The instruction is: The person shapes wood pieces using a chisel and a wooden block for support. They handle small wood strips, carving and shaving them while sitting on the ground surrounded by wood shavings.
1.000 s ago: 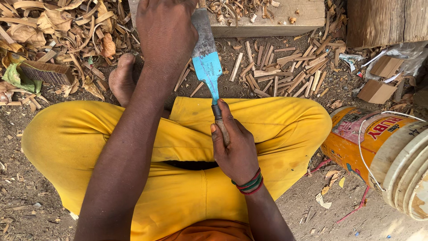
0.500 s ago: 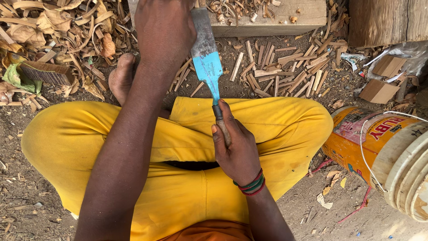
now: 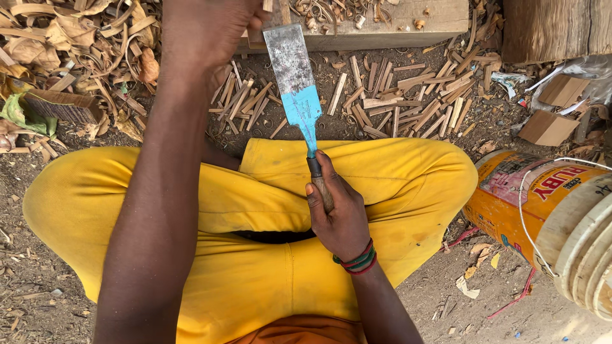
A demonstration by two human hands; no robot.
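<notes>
The person sits cross-legged on the dirt in yellow trousers (image 3: 408, 185), which fill the middle of the view. At three o'clock an orange and white plastic bucket (image 3: 542, 216) lies tipped on its side, wire handle loose. At twelve o'clock a wooden block (image 3: 395, 25) lies across the ground, curls of shavings on top, and just below it a scatter of split wood slivers (image 3: 408, 102) covers the soil (thickest between twelve and two).

The left hand (image 3: 210, 32) reaches up to eleven o'clock, resting at the block's edge beside the blade's tip; its fingers are cut off by the frame, so I cannot tell how they sit. The right hand (image 3: 341, 213), bead bracelets at the wrist, is clamped around the wooden handle of a broad chisel (image 3: 296, 89), whose grey and blue blade points towards twelve o'clock, its end touching the block.
</notes>
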